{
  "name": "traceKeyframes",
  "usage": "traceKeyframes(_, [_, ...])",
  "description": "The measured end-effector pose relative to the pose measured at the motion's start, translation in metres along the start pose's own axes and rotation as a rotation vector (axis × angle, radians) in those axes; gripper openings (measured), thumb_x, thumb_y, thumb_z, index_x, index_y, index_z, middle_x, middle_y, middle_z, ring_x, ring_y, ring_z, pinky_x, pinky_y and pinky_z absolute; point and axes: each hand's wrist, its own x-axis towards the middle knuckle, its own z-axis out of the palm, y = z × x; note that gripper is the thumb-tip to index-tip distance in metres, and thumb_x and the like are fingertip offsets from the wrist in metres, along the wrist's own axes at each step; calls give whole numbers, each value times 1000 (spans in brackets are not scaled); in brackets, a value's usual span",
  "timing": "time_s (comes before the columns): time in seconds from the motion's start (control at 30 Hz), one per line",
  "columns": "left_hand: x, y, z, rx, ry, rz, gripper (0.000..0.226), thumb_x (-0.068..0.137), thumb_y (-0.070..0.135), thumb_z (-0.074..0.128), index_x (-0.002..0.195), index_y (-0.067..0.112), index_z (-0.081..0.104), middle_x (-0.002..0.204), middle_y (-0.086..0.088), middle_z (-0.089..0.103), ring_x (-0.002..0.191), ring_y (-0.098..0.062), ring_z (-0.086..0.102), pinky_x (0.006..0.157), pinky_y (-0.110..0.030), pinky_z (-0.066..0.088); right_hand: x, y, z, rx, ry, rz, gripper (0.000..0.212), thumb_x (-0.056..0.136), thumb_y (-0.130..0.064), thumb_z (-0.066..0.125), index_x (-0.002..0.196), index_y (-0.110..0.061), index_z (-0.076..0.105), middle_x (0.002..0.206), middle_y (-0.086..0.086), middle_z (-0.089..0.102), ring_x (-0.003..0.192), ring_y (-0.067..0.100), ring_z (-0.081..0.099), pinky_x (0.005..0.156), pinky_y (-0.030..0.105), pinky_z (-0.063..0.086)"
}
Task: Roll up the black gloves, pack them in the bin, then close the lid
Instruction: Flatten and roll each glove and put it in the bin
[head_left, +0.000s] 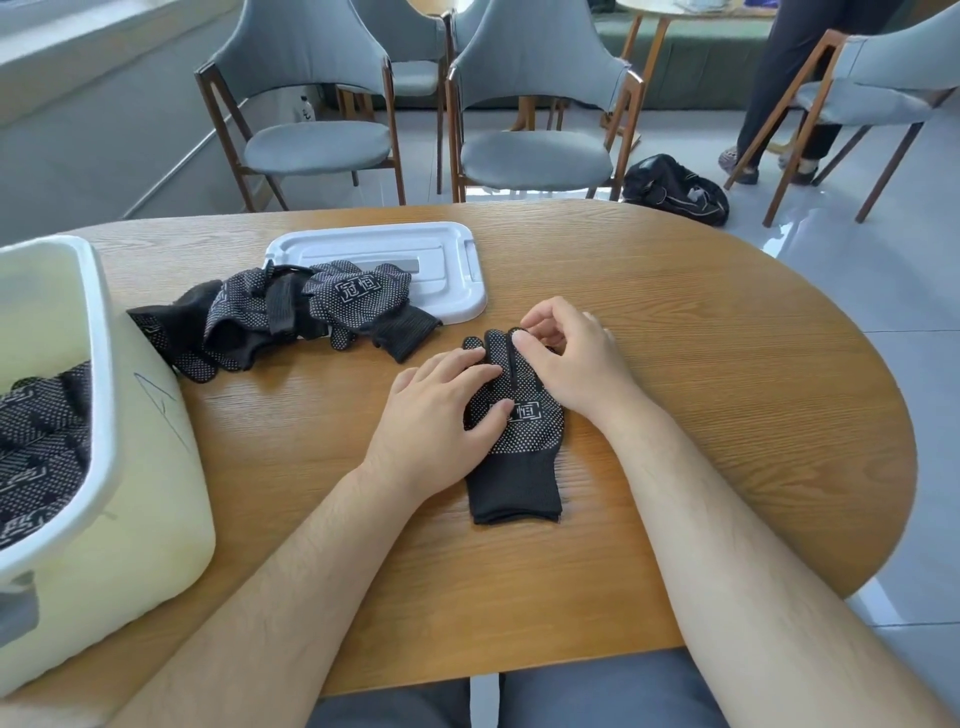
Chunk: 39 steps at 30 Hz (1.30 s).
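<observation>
Black glove (519, 467) under both hands (434, 415) (569, 358)

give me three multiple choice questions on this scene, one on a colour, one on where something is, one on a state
1. What colour are the walls of the rectangular plastic bin?
A. pale yellow
B. red
C. black

2. Where is the white plastic lid?
A. shut on the bin
B. flat on the oval wooden table, beyond the loose pile of black gloves
C. leaning against the bin

3. How is the black dotted knit glove under the hands?
A. rolled tight
B. inside the bin
C. lying flat, cuff nearest the person

Answers:
1 A, its side is pale yellow under a white rim.
2 B, it lies on the table behind the pile.
3 C, the left hand presses it flat while the right hand pinches its fingertips.
</observation>
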Motion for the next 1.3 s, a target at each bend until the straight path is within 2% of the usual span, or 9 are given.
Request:
traceKeyframes(0.23, [1,0,0,-2,3,5,42,96,54,56,132,35,63,147,17,52,142,-7,38,112,-36,28,12,7,4,122,17,31,17,90,-35,74,105,-35,65,92,-16,67,93,4,63,100,43,51])
traceKeyframes(0.33, [-1,0,0,-3,3,8,41,97,54,54,132,34,64,147,17,52,142,-7,38,112,-35,27,11,8,3,101,90,59,14,96,-40,65,104,-29,67,94,-17,64,97,10,60,95,41,53])
traceKeyframes(0.53, [-7,6,-6,-83,180,150,34,99,49,50,113,29,74,131,16,64,133,-7,50,108,-28,29,-4,22,-13,-119,42,83,22,98,-49,54,94,-33,67,108,-12,59,113,14,46,104,42,41])
traceKeyframes(0.7, [-12,6,-4,-23,80,243,38,94,56,56,114,30,74,129,15,66,127,-10,56,102,-33,41,-10,22,-13,-179,20,11,7,94,-42,62,90,-39,67,101,-20,58,108,11,44,105,43,38])
traceKeyframes(0.77, [-13,7,-4,-17,47,221,40,92,58,55,115,31,74,130,16,65,127,-9,56,102,-32,41,-11,21,-13,-176,31,-6,6,95,-42,61,94,-39,67,100,-21,59,107,11,47,105,44,40])
traceKeyframes(0.87, [-16,5,-2,-20,56,216,40,92,58,56,115,30,74,132,15,65,129,-8,55,102,-30,41,-11,22,-9,-258,20,8,25,95,-49,59,114,-36,68,118,-15,57,118,14,44,109,40,34])
traceKeyframes(0.93, [-17,5,-1,-16,59,214,40,92,57,56,114,30,74,132,15,65,129,-7,55,103,-29,41,-11,21,-6,-302,19,-14,27,95,-49,59,116,-35,69,122,-12,55,122,16,41,108,39,31])
traceKeyframes(1.17, [-16,5,0,-29,54,213,39,90,58,56,112,31,74,131,17,65,127,-8,55,101,-27,37,-15,14,-10,-153,-22,-123,7,99,-33,59,105,-31,63,96,-22,57,103,12,54,100,40,43])
traceKeyframes(1.3, [-16,4,0,-33,48,207,39,91,58,56,113,31,74,131,17,65,129,-7,54,103,-28,38,-17,11,-11,-38,-47,-59,16,99,-38,59,115,-33,60,101,-19,58,98,9,57,91,32,46])
